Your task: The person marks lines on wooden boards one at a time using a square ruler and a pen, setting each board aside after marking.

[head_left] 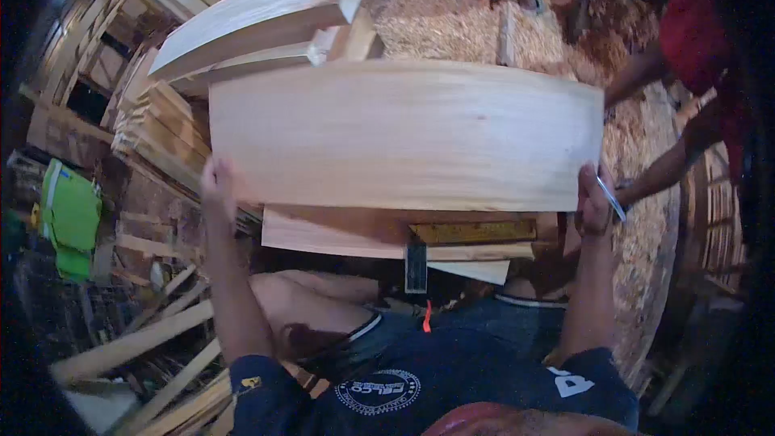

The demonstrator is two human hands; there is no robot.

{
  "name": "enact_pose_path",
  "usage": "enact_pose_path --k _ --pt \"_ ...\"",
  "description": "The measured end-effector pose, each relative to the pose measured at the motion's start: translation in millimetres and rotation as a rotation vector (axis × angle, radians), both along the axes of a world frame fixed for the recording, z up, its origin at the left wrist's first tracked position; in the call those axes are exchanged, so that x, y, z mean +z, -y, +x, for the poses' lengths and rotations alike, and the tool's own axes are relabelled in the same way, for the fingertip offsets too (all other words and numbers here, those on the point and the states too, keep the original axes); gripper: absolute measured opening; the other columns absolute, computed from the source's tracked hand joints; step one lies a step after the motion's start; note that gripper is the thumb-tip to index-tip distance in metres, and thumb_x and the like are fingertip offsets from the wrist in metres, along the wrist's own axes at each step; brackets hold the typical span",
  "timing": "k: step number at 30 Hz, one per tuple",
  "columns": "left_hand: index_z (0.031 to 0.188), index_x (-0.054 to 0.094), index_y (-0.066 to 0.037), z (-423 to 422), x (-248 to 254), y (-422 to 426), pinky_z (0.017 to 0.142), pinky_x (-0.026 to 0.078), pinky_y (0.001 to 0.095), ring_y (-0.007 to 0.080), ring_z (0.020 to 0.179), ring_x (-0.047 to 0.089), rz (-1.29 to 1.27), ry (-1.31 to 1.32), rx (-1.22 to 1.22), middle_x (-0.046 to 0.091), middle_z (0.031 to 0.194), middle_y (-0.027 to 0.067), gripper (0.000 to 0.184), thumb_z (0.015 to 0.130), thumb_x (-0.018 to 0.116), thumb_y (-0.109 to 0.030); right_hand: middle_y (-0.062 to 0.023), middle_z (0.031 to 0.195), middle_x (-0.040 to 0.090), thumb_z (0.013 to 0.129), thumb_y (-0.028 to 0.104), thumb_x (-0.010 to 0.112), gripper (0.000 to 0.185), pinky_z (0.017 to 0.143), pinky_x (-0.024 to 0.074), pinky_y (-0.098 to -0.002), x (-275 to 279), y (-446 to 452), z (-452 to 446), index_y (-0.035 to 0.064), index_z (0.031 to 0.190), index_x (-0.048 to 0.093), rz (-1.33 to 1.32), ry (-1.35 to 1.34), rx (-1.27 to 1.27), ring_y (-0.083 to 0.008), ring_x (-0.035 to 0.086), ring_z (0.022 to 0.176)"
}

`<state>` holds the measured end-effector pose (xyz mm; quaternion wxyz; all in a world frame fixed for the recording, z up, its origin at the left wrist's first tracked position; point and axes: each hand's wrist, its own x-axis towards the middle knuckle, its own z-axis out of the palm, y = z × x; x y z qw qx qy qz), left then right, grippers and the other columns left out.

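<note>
A wide, pale wooden board (404, 137) stretches between my hands in front of me. My left hand (218, 182) is closed on its lower left edge. At its lower right corner, my right hand (594, 198) grips the board and also has a thin, light pen-like stick (611, 199) between its fingers. Below the board, nearer my lap, lies another wooden board (331, 230). On it rests a yellowish, worn bar (476, 232) meeting a dark block (416, 266), which together look like a try square.
A thick pale plank (258, 16) and stacked timber (161, 129) lie at the upper left. Wood shavings (444, 28) cover the ground beyond. Another person in a red garment (694, 36) bends at the right. A green container (71, 210) stands at the left, near loose wooden strips (137, 343).
</note>
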<state>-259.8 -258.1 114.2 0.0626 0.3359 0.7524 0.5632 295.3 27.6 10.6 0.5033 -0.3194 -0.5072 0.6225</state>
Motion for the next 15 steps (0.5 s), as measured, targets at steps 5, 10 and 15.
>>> enact_pose_path --k 5,10,15 --pt "0.128 0.064 0.002 -26 106 -64 0.088 0.05 0.0266 0.011 0.1 0.064 0.233 -0.214 -0.027 0.071 0.113 0.0056 0.042 0.102 0.062 -0.031 -0.0163 0.135 0.06 0.1 0.028 0.058 0.057 0.11 0.0445 -0.0391 69 -4 -7 -0.006 0.144 0.044 -0.092 -0.102 -0.157 -0.0263 0.057 0.128" --pt "0.117 0.07 0.002 -88 148 -130 0.093 0.048 0.033 0.0199 0.099 0.065 0.049 -0.278 -0.118 0.072 0.108 0.0094 0.044 0.091 0.072 -0.034 -0.0148 0.113 0.069 0.098 0.021 0.06 0.037 0.081 0.06 -0.035 126 -47 -17 -0.005 0.124 0.058 -0.173 -0.131 -0.172 -0.0244 0.07 0.098" --pt "0.11 0.071 -0.001 -47 100 -121 0.09 0.05 0.0349 0.019 0.092 0.066 0.232 -0.905 0.361 0.072 0.098 0.0096 0.041 0.089 0.074 -0.037 -0.0135 0.105 0.07 0.097 0.02 0.059 0.031 0.07 0.0594 -0.0355 165 -73 -45 -0.0038 0.116 0.061 0.059 -0.019 -0.1 -0.0255 0.07 0.088"
